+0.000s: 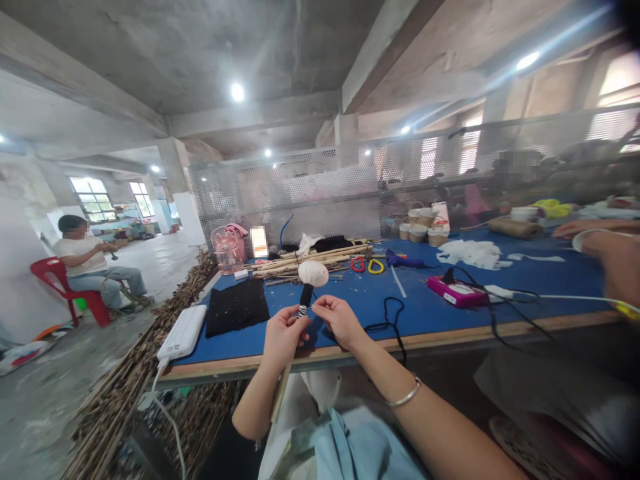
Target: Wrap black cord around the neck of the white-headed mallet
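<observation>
My left hand (287, 335) is closed around a stick with a round white head (313, 274). Black wrapping (306, 297) covers the stick just below the head, and a black-and-white striped band (302, 311) sits at my fingertips. The head points up and away from me; the pale lower end of the stick runs down below the table edge. Beside it, my right hand (341, 320) is pinched, thumb against forefinger, slightly apart from the striped band. Whatever is between those fingers is too small to make out.
On the blue table (330, 343) lie a black cloth (237, 307), a white power bank (183, 332), thin sticks (300, 261), scissors (376, 267), a glue gun (407, 260), black cord (393, 320) and a magenta box (456, 292). A co-worker's arm (617, 260) reaches in at right.
</observation>
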The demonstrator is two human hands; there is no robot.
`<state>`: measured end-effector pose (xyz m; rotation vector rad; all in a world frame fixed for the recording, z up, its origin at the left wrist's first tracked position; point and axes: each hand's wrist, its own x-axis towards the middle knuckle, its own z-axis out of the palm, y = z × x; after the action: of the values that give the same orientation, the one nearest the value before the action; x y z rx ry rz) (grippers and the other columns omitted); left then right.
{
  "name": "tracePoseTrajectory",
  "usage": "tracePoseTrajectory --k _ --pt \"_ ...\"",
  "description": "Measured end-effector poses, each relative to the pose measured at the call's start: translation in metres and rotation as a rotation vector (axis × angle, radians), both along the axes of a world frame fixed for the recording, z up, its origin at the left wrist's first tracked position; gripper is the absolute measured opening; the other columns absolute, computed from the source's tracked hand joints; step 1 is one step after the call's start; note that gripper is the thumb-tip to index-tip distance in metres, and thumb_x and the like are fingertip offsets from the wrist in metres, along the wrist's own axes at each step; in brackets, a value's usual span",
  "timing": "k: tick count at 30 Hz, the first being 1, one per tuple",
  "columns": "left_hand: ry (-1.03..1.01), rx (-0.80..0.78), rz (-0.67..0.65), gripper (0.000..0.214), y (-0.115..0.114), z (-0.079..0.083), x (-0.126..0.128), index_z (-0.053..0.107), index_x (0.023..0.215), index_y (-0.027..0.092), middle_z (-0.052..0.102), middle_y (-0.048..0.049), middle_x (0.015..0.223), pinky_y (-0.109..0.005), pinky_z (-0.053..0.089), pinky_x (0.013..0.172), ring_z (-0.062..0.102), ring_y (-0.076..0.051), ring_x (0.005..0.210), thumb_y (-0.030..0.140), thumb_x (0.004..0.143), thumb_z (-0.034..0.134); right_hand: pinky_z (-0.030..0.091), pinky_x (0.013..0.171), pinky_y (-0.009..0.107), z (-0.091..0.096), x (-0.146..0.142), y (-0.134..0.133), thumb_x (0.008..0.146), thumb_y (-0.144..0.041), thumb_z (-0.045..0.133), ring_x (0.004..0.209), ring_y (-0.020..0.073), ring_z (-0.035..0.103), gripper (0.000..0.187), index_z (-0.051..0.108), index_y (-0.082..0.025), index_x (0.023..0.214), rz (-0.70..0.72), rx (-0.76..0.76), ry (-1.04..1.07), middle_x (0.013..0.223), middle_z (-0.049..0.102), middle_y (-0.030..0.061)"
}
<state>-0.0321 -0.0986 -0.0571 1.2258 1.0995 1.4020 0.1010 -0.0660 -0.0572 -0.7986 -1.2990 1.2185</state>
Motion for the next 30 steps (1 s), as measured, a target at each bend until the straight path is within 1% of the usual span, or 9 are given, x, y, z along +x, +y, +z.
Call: tracePoseTrajectory --k 6,11,14,17,19,21,26,28,30 --pt "-0.078 0.01 -0.1 0.045 -0.003 0.005 -0.002 0.053 0.092 0.012 0.065 -0.0028 0.067 -0.017 0.035 0.034 0.05 -0.007 0.039 0.036 0.059 0.071 0.012 0.035 0.021 0.004 -0.003 -0.002 0.061 -0.039 0.069 0.032 0.0022 0.023 0.031 0.049 -0.016 0.067 0.105 -0.033 -0.011 0.045 0.046 -0.007" --pt "-0.137 -0.003 -0.261 0.042 -0.006 0.007 -0.003 0.054 0.089 0.012 0.065 -0.0041 0.069 -0.016 0.035 0.033 0.048 -0.005 0.037 0.042 0.063 0.067 0.006 0.033 0.02 0.007 0.001 -0.001 0.064 -0.042 0.067 0.03 0.0026 0.016 0.039 0.05 -0.016 0.086 0.302 -0.074 0.029 0.039 0.037 -0.0112" --pt "-0.082 -0.055 -0.35 0.037 -0.006 0.006 -0.001 0.056 0.089 0.012 0.065 -0.0055 0.072 -0.016 0.039 0.037 0.052 -0.006 0.042 0.044 0.071 0.06 0.005 0.033 0.02 0.005 0.003 -0.001 0.064 -0.041 0.067 0.032 0.0026 0.016 0.035 0.05 -0.015 0.078 0.33 -0.104 0.023 0.039 0.035 -0.0107" --pt "0.068 -0.093 -0.26 0.035 -0.003 0.005 0.001 0.055 0.092 0.013 0.063 -0.005 0.069 -0.018 0.043 0.04 0.057 -0.01 0.047 0.042 0.072 0.059 0.009 0.034 0.021 0.005 0.001 -0.002 0.06 -0.039 0.07 0.032 0.0026 0.018 0.033 0.051 -0.015 0.073 0.213 -0.088 0.026 0.038 0.032 -0.0112" --pt "0.151 0.005 -0.113 0.038 -0.001 0.002 0.002 0.053 0.099 0.015 0.061 -0.0022 0.067 -0.018 0.041 0.038 0.056 -0.01 0.047 0.036 0.069 0.064 0.012 0.035 0.021 0.007 -0.003 -0.003 0.059 -0.038 0.07 0.032 0.0033 0.021 0.033 0.053 -0.014 0.074 0.174 -0.097 0.018 0.039 0.034 -0.0105" --pt "0.177 0.106 -0.04 0.04 0.002 -0.001 0.003 0.051 0.103 0.017 0.06 0.0 0.067 -0.017 0.037 0.034 0.054 -0.009 0.044 0.033 0.068 0.065 0.014 0.036 0.022 0.008 -0.005 -0.004 0.06 -0.038 0.069 0.033 0.0039 0.023 0.033 0.054 -0.014 0.076 0.161 -0.102 0.008 0.039 0.036 -0.0101" --pt "0.087 0.103 -0.087 0.037 0.005 -0.005 0.001 0.05 0.099 0.017 0.048 0.007 0.052 -0.015 0.028 0.03 0.04 -0.006 0.035 0.037 0.07 0.062 0.015 0.038 0.021 0.005 -0.006 -0.004 0.062 -0.031 0.067 0.035 0.0037 0.025 0.023 0.053 -0.016 0.07 0.07 -0.046 -0.035 0.044 0.041 -0.0086" --pt "0.05 0.1 -0.071 0.038 0.005 -0.005 0.002 0.049 0.097 0.017 0.046 0.0083 0.051 -0.015 0.027 0.03 0.037 -0.005 0.034 0.037 0.068 0.064 0.015 0.038 0.021 0.003 -0.005 -0.003 0.062 -0.029 0.065 0.035 0.0039 0.024 0.018 0.051 -0.016 0.062 0.019 -0.035 -0.072 0.04 0.038 -0.0086" --pt "0.034 0.095 -0.062 0.04 0.005 -0.004 0.002 0.049 0.096 0.017 0.048 0.0079 0.053 -0.015 0.027 0.03 0.037 -0.004 0.034 0.037 0.066 0.065 0.014 0.037 0.021 0.002 -0.003 -0.002 0.063 -0.028 0.063 0.034 0.004 0.022 0.017 0.052 -0.016 0.059 0.036 -0.058 -0.081 0.037 0.033 -0.0091"
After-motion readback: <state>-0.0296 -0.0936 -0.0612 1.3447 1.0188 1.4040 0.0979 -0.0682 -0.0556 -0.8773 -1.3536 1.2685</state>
